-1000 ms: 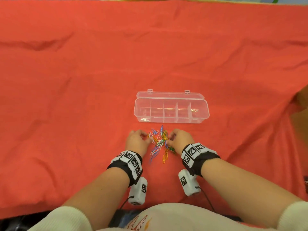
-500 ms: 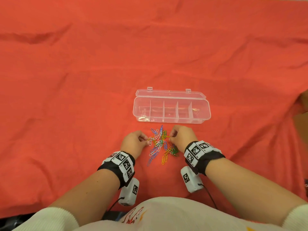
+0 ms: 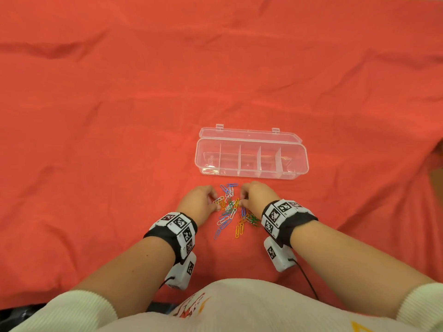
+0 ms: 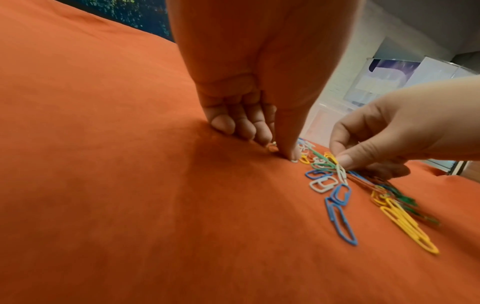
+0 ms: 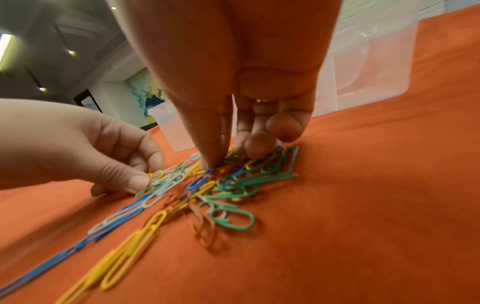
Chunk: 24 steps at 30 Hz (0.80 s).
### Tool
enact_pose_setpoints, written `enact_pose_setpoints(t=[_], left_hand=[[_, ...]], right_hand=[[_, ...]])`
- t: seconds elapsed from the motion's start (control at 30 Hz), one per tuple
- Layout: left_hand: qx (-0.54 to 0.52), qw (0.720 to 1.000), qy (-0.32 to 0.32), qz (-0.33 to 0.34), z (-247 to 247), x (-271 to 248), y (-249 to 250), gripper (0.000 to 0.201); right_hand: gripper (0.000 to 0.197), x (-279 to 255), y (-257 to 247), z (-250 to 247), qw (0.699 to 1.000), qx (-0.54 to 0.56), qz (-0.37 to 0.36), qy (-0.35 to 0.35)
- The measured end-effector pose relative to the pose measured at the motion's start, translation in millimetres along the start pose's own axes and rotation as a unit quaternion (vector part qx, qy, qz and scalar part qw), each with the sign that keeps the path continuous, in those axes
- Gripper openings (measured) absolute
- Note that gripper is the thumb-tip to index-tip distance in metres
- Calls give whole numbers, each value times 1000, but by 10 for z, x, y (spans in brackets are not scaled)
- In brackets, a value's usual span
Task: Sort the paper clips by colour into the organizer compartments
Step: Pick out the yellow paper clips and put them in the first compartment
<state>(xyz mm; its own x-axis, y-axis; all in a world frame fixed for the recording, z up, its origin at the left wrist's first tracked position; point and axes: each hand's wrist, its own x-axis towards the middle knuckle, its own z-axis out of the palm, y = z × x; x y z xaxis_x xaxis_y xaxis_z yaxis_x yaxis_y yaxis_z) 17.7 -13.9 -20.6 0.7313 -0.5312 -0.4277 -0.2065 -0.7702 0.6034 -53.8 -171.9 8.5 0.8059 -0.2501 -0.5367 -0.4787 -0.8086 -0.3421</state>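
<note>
A loose pile of paper clips (image 3: 230, 210) in blue, white, green, yellow and orange lies on the red cloth just in front of me. The clear organizer (image 3: 249, 174) sits behind it with its lid open and its compartments looking bare. My left hand (image 3: 215, 204) is at the pile's left edge, thumb and forefinger pinching a small orange-yellow clip (image 4: 272, 148) against the cloth. My right hand (image 3: 241, 201) is at the pile's right side, its thumb and forefinger (image 5: 215, 162) pinched down on a yellow clip (image 4: 331, 157) among green ones.
The red cloth (image 3: 119, 140) covers the whole table and is wrinkled, with a dip at the right edge (image 3: 431, 164). Green clips (image 5: 275, 166) lie under my right palm. Long blue clips (image 4: 340, 218) and yellow clips (image 4: 405, 226) trail toward me.
Both hands have stayed at the pile, their fingers working among the clips. The left hand has drawn slightly back toward me. The organizer has not moved.
</note>
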Motion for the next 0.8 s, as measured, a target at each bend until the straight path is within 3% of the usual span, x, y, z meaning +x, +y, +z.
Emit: enact_pose_setpoints(t=[0.3,0.4,0.57,0.8], left_hand=[[16,999,4,-29,-135,-44,-111,7],[-29,1000,5,-3,-186,-76,-133,16],[-44,997,-10,66,-148,-61,-1,21],[59,996,-60,33,-26,29,159,32]], right_hand=[[10,-131,259,14,997,70,36,7],[17,-175,300,10,990,130,19,47],[29,-161,130,29,991,128,-36,30],[23,-76,-9,112,996,87,-14,17]])
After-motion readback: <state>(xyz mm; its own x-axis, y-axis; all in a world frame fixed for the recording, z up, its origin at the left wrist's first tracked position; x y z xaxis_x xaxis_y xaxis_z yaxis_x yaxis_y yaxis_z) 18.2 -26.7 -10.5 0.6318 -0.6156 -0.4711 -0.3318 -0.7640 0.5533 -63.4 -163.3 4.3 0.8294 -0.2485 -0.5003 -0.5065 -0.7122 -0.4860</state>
